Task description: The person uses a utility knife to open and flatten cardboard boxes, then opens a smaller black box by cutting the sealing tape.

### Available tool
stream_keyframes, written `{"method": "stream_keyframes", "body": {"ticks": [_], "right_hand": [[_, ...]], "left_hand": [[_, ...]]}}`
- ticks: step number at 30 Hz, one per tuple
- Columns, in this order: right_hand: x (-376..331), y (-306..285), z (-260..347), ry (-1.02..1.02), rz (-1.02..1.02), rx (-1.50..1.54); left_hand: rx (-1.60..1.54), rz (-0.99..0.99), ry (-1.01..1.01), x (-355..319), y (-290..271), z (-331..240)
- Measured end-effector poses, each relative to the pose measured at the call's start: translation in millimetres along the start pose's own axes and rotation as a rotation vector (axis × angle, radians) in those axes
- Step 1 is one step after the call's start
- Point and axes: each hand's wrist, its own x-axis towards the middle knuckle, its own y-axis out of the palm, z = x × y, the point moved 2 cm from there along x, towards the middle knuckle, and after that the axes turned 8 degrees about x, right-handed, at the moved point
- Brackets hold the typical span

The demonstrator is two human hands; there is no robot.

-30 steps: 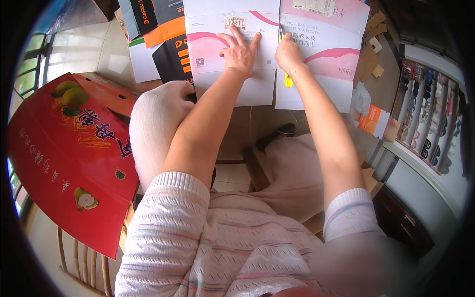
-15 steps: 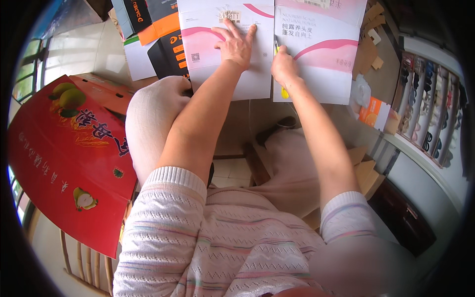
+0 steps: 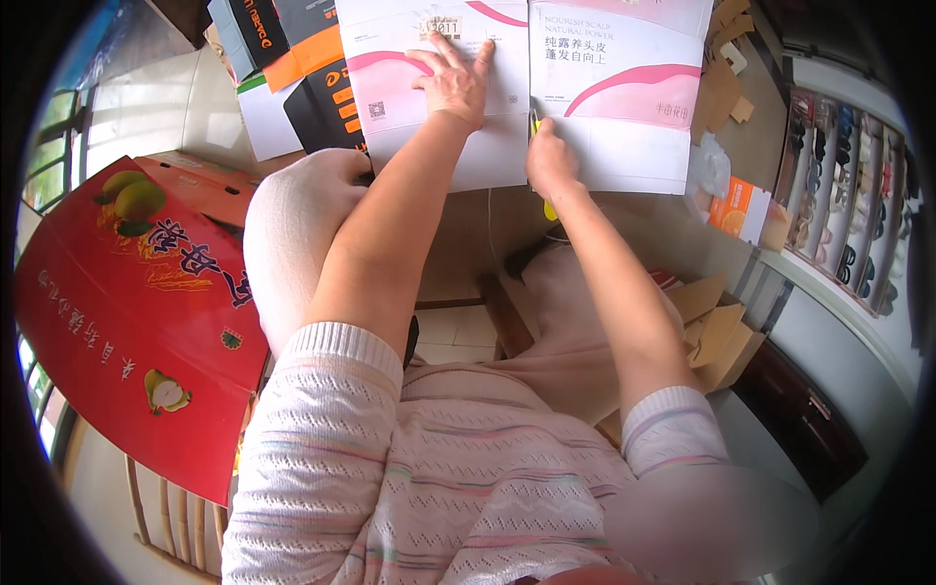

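A flattened white and pink cardboard box [image 3: 390, 117] lies before me, with a straight line running between its left and right panels. My left hand [image 3: 455, 83] rests on the left panel, fingers spread over the card near a printed label. In my right hand [image 3: 553, 161] is a yellow utility knife [image 3: 549, 211], its yellow end sticking out below the fist. The knife's front end meets the line between the panels, close to the near edge of the card. The right panel [image 3: 634, 156] extends to the right of that hand.
Black and orange boxes [image 3: 327, 102] lie left of the white card. A large red printed carton [image 3: 136, 322] stands at my left. To the right are brown cardboard scraps [image 3: 721, 93], an orange and white box [image 3: 738, 210] and a rack of shoes [image 3: 848, 195].
My right hand has drawn the knife toward me along the line between the panels. My left hand stays flat on the card. The gap between the panels looks narrower.
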Motion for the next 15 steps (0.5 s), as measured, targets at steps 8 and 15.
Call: {"method": "stream_keyframes", "body": {"ticks": [8, 15], "right_hand": [[-42, 36, -38, -0.018, 0.008, 0.044], [-112, 122, -100, 0.057, 0.152, 0.295]], "left_hand": [[-0.018, -0.028, -0.006, 6, 5, 4], [-0.033, 0.032, 0.014, 4, -12, 7]]}}
